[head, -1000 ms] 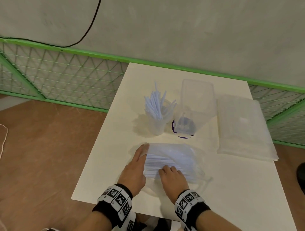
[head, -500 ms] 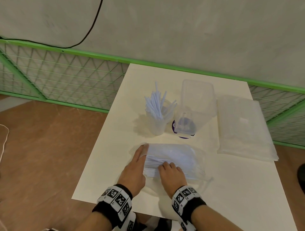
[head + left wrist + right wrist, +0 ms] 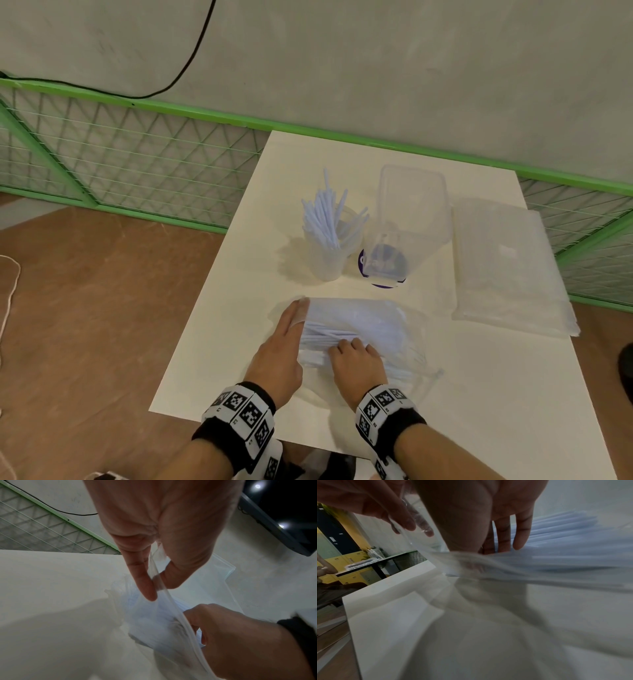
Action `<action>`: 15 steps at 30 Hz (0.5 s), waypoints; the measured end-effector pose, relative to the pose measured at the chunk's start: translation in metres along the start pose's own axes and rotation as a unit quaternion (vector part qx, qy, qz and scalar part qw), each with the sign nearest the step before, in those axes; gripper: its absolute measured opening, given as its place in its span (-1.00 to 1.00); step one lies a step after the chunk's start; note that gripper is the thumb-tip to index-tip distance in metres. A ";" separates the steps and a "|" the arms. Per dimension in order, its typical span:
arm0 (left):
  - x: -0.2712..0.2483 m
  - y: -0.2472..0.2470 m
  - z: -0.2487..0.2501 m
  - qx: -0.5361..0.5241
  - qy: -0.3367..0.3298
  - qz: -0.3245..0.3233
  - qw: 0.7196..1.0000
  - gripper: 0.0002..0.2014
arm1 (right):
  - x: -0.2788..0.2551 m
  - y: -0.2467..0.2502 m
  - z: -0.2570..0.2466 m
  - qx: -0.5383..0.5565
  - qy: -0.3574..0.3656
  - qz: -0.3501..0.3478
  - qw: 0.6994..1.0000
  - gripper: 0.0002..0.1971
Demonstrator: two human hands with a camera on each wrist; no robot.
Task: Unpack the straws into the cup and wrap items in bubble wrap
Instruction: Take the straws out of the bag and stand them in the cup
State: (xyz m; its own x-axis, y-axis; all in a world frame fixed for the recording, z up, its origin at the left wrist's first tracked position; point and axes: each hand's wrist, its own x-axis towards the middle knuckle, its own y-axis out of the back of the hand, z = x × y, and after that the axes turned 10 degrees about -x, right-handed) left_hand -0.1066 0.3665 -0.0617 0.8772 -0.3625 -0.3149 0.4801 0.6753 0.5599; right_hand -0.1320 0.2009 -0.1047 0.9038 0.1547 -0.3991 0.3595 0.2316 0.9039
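A clear zip bag of pale blue straws (image 3: 363, 325) lies on the white table (image 3: 239, 325) near its front edge. My left hand (image 3: 291, 325) holds the bag's left end; in the left wrist view thumb and forefinger pinch the bag's zip rim (image 3: 160, 586). My right hand (image 3: 349, 346) reaches into the bag's mouth, fingers (image 3: 520, 536) curled over a bunch of straws (image 3: 565, 536) with the thumb beneath. Behind the bag stands a clear cup (image 3: 327, 260) with several straws upright in it.
To the right of the cup lies a clear plastic container (image 3: 414, 205) on its side, over a purple disc (image 3: 382, 282). A folded stack of bubble wrap (image 3: 507, 267) lies at the table's right. A green mesh fence (image 3: 137, 154) runs behind; brown floor to the left.
My right hand's fingers have worked a little deeper among the straws and its wrist has shifted slightly left. The left hand and the bag have stayed where they were.
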 end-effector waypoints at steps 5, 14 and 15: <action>-0.001 0.000 0.000 -0.002 0.006 0.003 1.000 0.02 | -0.001 -0.003 0.000 0.023 0.000 0.024 0.999 -0.57; 0.000 0.001 0.003 -0.010 0.011 0.007 1.000 0.02 | -0.003 -0.008 0.000 0.020 0.001 0.024 1.000 -0.53; 0.000 0.001 0.002 -0.010 0.011 0.007 1.000 0.02 | -0.002 -0.008 -0.001 0.018 0.001 0.021 1.000 -0.48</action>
State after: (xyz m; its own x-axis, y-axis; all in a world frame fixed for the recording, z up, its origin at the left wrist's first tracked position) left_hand -0.1066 0.3656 -0.0592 0.8832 -0.3383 -0.3249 0.4674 0.6927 0.5492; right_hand -0.1371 0.1996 -0.1115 0.9177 0.1654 -0.3613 0.3298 0.1901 0.9247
